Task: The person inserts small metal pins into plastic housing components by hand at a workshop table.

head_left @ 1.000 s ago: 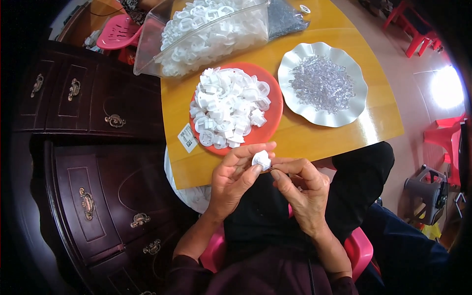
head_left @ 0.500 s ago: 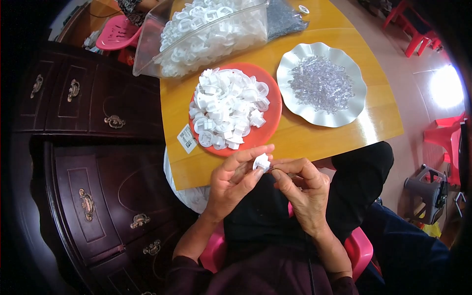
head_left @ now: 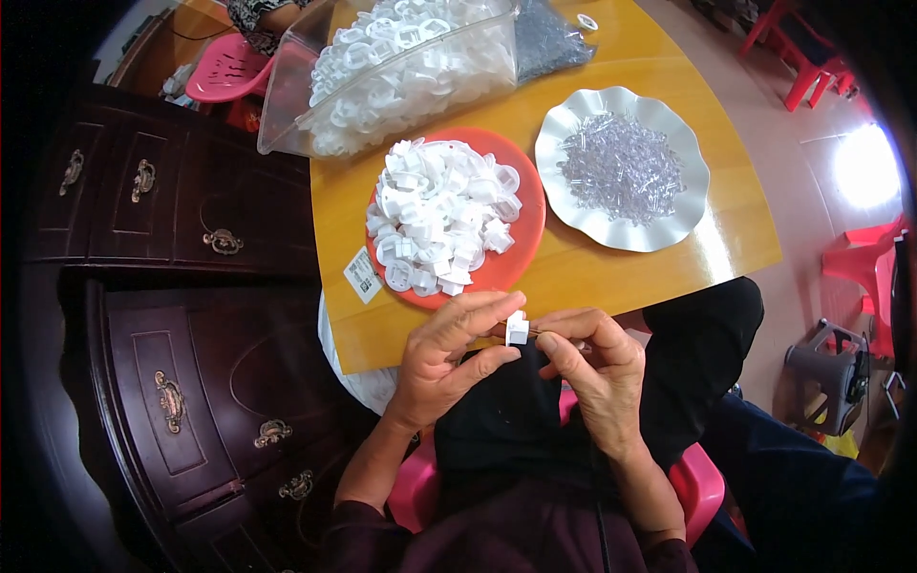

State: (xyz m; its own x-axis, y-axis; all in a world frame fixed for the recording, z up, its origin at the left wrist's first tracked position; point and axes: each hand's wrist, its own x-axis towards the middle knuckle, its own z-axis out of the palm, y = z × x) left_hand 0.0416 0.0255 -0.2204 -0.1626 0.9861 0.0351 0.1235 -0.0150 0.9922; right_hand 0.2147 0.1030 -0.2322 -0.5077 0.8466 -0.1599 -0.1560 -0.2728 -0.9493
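Note:
Over my lap, just off the near table edge, my left hand (head_left: pixel 441 358) grips a small white plastic piece (head_left: pixel 518 330) between thumb and fingers. The piece has a boxy block on a flat base. Close on its right, my right hand (head_left: pixel 604 371) is closed in a pinch at the piece's side. What the pinch holds is too thin to make out. Just beyond my hands, an orange-red plate (head_left: pixel 532 215) carries a heap of similar white pieces (head_left: pixel 439 215). To its right, a white wavy-edged dish (head_left: pixel 696 181) holds many small clear plastic sticks (head_left: pixel 626 170).
A clear bin (head_left: pixel 285 110) full of white rings and parts stands at the table's far left, beside a dark bag (head_left: pixel 549 43). A label (head_left: pixel 362 276) lies left of the plate. Dark wooden drawers (head_left: pixel 172 392) line the left; a grey stool (head_left: pixel 829 372) stands right.
The white piece has turned in my left hand, so its boxy side now faces right. Both hands sit slightly lower, and my right fingertips have drawn a little to the right.

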